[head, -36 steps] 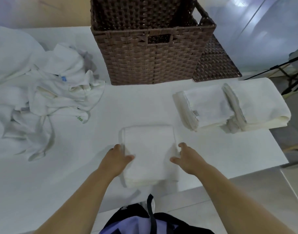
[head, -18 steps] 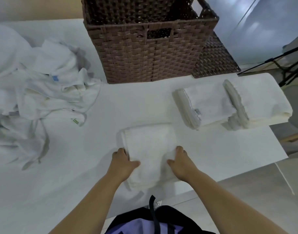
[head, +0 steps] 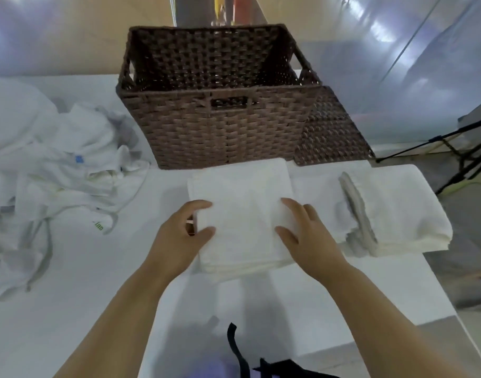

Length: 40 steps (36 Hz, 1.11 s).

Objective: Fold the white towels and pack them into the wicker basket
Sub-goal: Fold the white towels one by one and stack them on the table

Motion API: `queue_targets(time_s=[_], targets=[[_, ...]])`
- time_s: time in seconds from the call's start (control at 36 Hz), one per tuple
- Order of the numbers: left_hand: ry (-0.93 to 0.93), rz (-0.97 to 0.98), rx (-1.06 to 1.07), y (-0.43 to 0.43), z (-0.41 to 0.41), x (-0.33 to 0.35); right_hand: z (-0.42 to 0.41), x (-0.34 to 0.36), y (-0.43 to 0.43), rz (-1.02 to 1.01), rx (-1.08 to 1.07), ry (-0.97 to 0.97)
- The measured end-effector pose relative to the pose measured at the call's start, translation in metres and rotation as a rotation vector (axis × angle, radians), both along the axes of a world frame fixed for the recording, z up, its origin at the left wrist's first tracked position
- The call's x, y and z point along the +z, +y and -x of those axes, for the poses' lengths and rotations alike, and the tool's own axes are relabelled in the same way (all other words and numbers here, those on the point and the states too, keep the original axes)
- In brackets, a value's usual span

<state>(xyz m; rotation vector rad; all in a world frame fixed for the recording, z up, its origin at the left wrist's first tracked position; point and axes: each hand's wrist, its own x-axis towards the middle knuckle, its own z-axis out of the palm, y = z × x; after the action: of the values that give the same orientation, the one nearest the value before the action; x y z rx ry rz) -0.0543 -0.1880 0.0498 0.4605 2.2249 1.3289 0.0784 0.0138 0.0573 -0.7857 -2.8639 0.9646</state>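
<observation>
White folded terry towel (head: 242, 214) sits clamped between both hands (head: 179, 236) (head: 307, 236) before the empty brown wicker basket (head: 220, 126); folded stack (head: 397, 211) waits near the tabletop's right edge, crumpled heap (head: 56, 165) left unfolded.

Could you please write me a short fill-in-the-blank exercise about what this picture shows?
1. Both hands, the left hand and the right hand, grip one folded ____ towel.
2. The wicker basket has ____ towels inside it.
3. The unfolded towel heap lies to the ____ of the basket.
4. The folded stack lies to the ____ of the held towel.

Missing words: white; no; left; right
</observation>
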Motion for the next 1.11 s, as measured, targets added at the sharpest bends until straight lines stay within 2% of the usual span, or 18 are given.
queue_targets(time_s=[0.22, 0.5, 0.67, 0.81, 0.89, 0.97, 1.11], targets=[[0.018, -0.194, -0.018, 0.104, -0.043, 0.039, -0.044, 0.041, 0.117, -0.106, 0.025, 0.039], [0.069, -0.140, -0.197, 0.249, -0.099, 0.031, -0.115, 0.049, 0.246, -0.148, -0.163, -0.043], [0.095, -0.011, -0.315, 0.306, -0.110, 0.008, -0.127, 0.031, 0.287, -0.132, -0.268, -0.192], [0.086, 0.252, -0.510, 0.323, -0.113, -0.016, -0.131, 0.008, 0.299, -0.142, -0.286, -0.376], [0.103, 0.313, -0.548, 0.321, -0.114, -0.021, -0.132, 0.003, 0.302, -0.161, -0.274, -0.406], [0.197, 0.346, -0.528, 0.316, -0.107, -0.015, -0.127, 0.011, 0.304, -0.278, -0.221, -0.432], [0.378, 0.444, -0.451, 0.301, -0.087, 0.002, -0.103, 0.039, 0.298, -0.313, -0.123, -0.332]])
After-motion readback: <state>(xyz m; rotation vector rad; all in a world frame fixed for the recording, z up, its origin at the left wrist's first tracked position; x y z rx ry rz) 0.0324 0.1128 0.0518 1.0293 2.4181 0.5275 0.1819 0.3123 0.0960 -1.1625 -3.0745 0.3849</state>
